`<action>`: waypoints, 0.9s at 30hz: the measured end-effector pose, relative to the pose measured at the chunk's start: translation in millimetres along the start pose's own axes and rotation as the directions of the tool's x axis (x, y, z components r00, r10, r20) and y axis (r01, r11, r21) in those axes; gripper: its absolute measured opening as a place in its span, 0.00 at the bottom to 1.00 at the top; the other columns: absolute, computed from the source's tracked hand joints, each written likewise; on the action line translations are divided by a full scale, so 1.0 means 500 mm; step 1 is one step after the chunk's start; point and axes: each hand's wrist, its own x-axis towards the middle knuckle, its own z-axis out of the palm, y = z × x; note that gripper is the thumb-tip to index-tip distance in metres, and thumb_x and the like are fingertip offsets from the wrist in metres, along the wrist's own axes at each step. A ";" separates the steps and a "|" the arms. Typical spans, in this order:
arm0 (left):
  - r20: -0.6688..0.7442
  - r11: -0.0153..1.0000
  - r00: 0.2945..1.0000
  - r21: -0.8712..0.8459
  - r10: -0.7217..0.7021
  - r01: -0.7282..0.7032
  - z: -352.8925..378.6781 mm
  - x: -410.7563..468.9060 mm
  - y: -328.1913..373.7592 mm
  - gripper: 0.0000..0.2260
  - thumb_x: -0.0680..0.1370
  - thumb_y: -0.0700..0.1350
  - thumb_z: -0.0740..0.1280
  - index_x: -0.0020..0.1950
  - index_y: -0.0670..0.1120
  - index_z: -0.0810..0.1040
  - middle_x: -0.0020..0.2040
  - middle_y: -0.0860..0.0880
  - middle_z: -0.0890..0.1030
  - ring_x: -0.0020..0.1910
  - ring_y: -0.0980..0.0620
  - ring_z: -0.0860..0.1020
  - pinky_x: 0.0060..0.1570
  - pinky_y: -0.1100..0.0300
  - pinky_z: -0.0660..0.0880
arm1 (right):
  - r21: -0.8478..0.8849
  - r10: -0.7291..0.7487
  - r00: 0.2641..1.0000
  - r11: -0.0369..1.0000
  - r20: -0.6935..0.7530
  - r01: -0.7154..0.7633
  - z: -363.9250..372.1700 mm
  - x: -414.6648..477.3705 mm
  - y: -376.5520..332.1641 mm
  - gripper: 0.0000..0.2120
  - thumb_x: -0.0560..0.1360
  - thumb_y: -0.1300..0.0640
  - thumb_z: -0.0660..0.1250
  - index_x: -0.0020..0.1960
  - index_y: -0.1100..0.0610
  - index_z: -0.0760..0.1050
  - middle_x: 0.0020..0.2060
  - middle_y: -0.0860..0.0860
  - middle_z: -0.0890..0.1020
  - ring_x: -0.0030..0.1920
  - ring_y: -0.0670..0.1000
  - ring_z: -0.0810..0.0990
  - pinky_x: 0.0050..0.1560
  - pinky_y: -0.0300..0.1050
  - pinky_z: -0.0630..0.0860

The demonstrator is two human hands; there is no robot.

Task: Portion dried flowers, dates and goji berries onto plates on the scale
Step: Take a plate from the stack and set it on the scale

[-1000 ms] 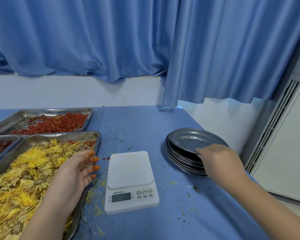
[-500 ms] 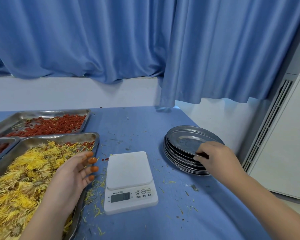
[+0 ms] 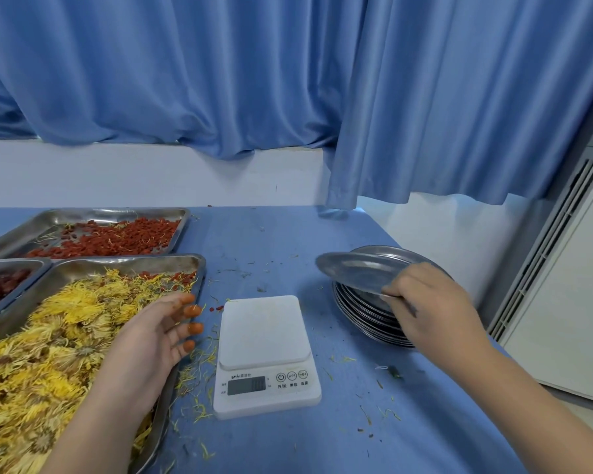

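Lifting begun: top plate point(image 3: 353, 270) pinched at rim by right hand point(image 3: 428, 313), now tilted up off stack point(image 3: 356, 309) at 3 o'clock of scale point(image 3: 264, 347); left hand point(image 3: 148, 343) open, fingers spread, over dried flowers point(image 3: 48, 336) at 9 o'clock; placement on scale judged next

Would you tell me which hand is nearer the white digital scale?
Left. The left hand is just left of the scale; the right hand grips a round steel plate farther right.
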 end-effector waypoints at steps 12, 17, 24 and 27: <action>-0.104 0.997 0.994 -0.063 0.042 -0.049 -0.002 -0.005 0.006 0.08 0.80 0.43 0.60 0.53 0.46 0.78 0.39 0.48 0.79 0.36 0.51 0.77 0.40 0.56 0.70 | 0.143 -0.246 0.966 0.956 -0.076 0.255 0.141 -0.012 -0.180 0.06 0.65 0.70 0.73 0.34 0.62 0.79 0.30 0.54 0.78 0.30 0.57 0.76 0.30 0.48 0.73; -0.105 0.997 0.994 -0.067 0.040 -0.047 -0.003 -0.001 0.004 0.08 0.80 0.43 0.60 0.53 0.46 0.79 0.37 0.50 0.80 0.35 0.52 0.78 0.39 0.56 0.71 | 0.137 -0.239 0.971 0.962 0.002 0.236 0.169 -0.033 -0.183 0.10 0.59 0.72 0.75 0.31 0.60 0.77 0.29 0.53 0.77 0.30 0.56 0.75 0.30 0.47 0.72; -0.103 0.996 0.994 -0.077 0.031 -0.039 -0.005 0.002 0.000 0.09 0.81 0.43 0.59 0.53 0.46 0.79 0.36 0.50 0.81 0.33 0.53 0.78 0.37 0.58 0.71 | 0.068 -0.180 0.979 0.982 0.095 0.174 0.173 -0.028 -0.192 0.12 0.57 0.71 0.75 0.31 0.57 0.78 0.28 0.48 0.77 0.31 0.55 0.74 0.33 0.48 0.73; -0.104 0.996 0.994 -0.072 0.035 -0.043 -0.005 0.002 0.000 0.09 0.80 0.41 0.58 0.55 0.46 0.78 0.35 0.51 0.80 0.33 0.54 0.78 0.37 0.58 0.71 | 0.054 -0.085 0.985 0.995 0.147 0.078 0.164 -0.029 -0.189 0.10 0.59 0.67 0.76 0.34 0.54 0.80 0.30 0.46 0.79 0.32 0.54 0.75 0.34 0.49 0.73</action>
